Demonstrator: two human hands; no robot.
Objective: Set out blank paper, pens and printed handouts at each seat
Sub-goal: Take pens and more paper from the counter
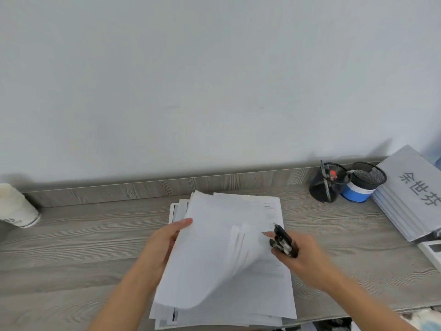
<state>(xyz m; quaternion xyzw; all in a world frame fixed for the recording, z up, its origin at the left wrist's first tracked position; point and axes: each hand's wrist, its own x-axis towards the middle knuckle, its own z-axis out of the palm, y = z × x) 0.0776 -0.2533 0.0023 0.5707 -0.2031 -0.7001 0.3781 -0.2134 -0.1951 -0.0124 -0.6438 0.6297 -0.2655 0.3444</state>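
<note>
A stack of white sheets, some printed (262,295), lies on the grey wood-grain desk (83,247) in front of me. My left hand (164,240) grips the left edge of a few blank sheets (214,247), which curl up off the stack. My right hand (298,254) is closed around a bundle of black pens (282,240), with a fingertip touching the paper's right side.
Two black mesh pen cups (327,185) and a blue-and-white cup (358,192) stand at the back right by the wall. Grey folders with printed characters (412,194) lean beside them. A white calculator corner (432,252) shows at right, and a white roll (14,206) at far left.
</note>
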